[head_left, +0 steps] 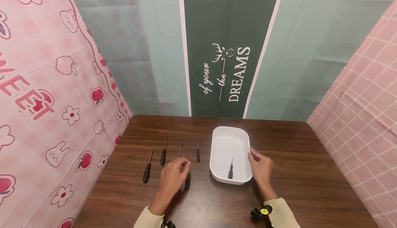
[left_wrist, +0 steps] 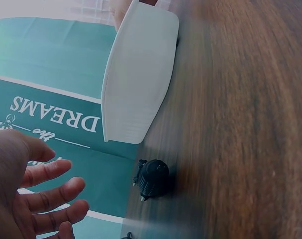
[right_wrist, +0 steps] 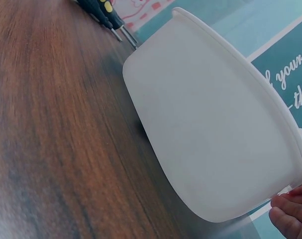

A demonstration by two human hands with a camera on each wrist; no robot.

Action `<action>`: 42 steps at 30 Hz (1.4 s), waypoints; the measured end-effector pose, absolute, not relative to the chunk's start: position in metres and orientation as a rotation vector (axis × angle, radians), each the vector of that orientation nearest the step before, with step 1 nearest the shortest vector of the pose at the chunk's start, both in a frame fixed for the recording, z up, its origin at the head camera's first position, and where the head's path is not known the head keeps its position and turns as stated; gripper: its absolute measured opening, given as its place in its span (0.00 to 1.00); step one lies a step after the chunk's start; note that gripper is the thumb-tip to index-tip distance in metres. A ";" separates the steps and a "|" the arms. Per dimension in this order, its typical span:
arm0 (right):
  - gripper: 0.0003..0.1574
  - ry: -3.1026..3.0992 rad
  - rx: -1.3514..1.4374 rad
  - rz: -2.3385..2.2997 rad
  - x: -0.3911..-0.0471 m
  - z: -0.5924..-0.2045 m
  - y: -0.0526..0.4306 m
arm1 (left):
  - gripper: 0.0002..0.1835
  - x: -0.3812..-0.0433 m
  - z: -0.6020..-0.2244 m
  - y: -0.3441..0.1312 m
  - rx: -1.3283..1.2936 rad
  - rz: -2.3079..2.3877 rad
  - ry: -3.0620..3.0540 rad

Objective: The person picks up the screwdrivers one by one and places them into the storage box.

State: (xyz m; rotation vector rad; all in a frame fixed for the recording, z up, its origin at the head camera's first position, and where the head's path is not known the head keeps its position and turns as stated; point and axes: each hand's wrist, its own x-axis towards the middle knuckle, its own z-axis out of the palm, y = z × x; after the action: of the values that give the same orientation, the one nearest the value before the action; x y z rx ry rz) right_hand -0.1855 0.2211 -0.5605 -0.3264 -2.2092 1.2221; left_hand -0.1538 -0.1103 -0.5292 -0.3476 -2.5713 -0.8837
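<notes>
My left hand (head_left: 175, 172) hovers over the table among the screwdrivers, its fingers loosely bent and holding nothing. A dark handle (head_left: 187, 182) shows beside its thumb, and a thin metal shaft (head_left: 180, 150) sticks out beyond the knuckles; the hand hides the rest. My right hand (head_left: 261, 167) pinches the right rim of a white rectangular tray (head_left: 216, 172). Inside the tray lies one black-handled screwdriver (head_left: 231, 171). In the left wrist view, a ribbed black handle (left_wrist: 154, 178) appears end-on, apart from the spread fingers (left_wrist: 56, 196).
To the left lie two black screwdrivers, one nearer (head_left: 147, 172) and one farther back (head_left: 163, 156). A small screwdriver (head_left: 198, 154) lies between the left hand and the tray. Printed cloths hang behind the brown wooden table (head_left: 297, 159) and along both sides.
</notes>
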 end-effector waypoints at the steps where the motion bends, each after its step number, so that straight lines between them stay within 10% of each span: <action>1: 0.14 -2.211 -0.327 1.218 -0.186 -0.560 0.221 | 0.03 -0.154 -0.529 -0.110 -0.348 -0.882 -2.570; 42: 0.13 -2.201 -0.328 1.234 -0.186 -0.556 0.222 | 0.03 -0.151 -0.535 -0.139 -0.159 -0.792 -2.572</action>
State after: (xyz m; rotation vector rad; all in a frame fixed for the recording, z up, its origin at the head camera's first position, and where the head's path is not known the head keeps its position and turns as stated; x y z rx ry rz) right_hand -0.1863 0.2222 -0.5558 -0.3283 -2.2006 1.2337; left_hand -0.1506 -0.1388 -0.5348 -0.1595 -2.5721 -0.7918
